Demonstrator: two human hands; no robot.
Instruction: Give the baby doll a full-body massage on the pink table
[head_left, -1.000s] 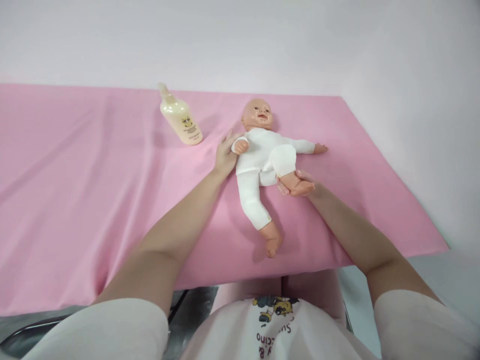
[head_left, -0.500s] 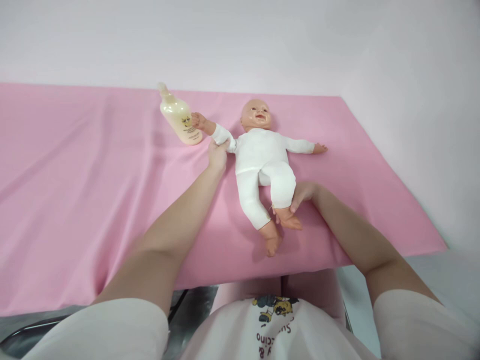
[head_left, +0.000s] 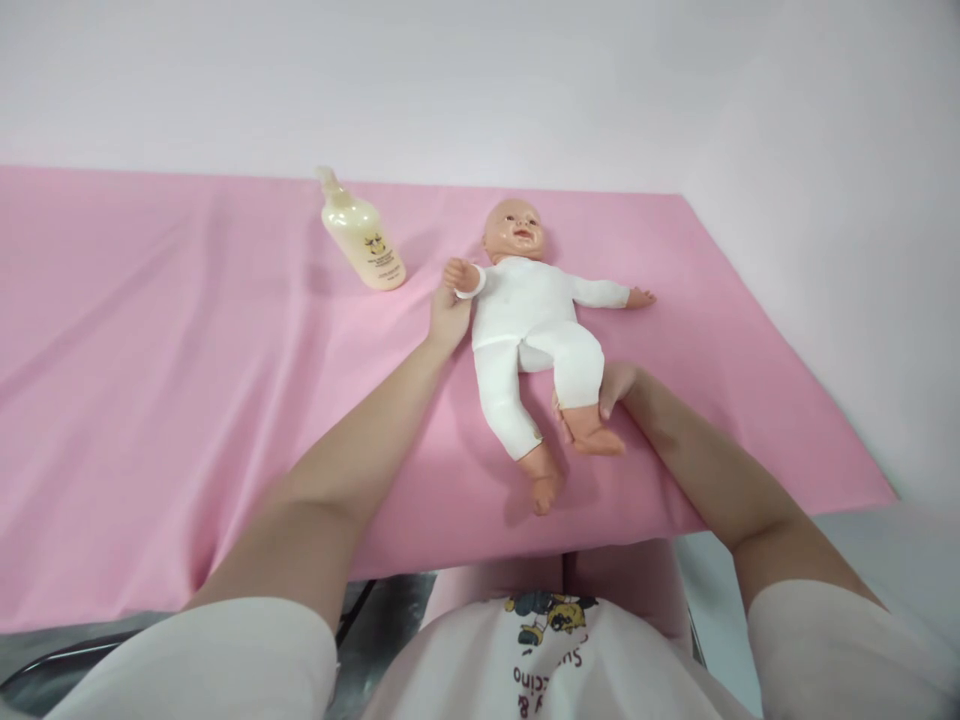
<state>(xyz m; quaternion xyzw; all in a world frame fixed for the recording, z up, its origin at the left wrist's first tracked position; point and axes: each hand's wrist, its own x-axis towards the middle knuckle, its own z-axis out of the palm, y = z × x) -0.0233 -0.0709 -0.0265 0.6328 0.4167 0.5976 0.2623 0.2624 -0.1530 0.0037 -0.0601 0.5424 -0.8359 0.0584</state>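
A baby doll (head_left: pixel 529 300) with a white cloth body lies on its back, head toward the wall. My left hand (head_left: pixel 450 318) is closed around the doll's arm on the left side, its fingers mostly hidden behind that raised arm and small fist. The doll's lower leg on the right is gripped by my right hand (head_left: pixel 616 388), with the thumb in front and the fingers behind the ankle. That leg is bent and its foot points right. The other leg and the other arm lie stretched out on the pink cloth (head_left: pixel 247 400).
A pump bottle (head_left: pixel 365 240) of pale yellow liquid stands left of the doll. White wall (head_left: pixel 450 90) rises behind the pink-covered table, whose front edge runs close to my body. Part of a dark-framed chair (head_left: pixel 75 650) shows at the lower left.
My left hand has swung the doll's arm inward, away from the bottle and toward its body. My right hand has shifted the held leg slightly right and up.
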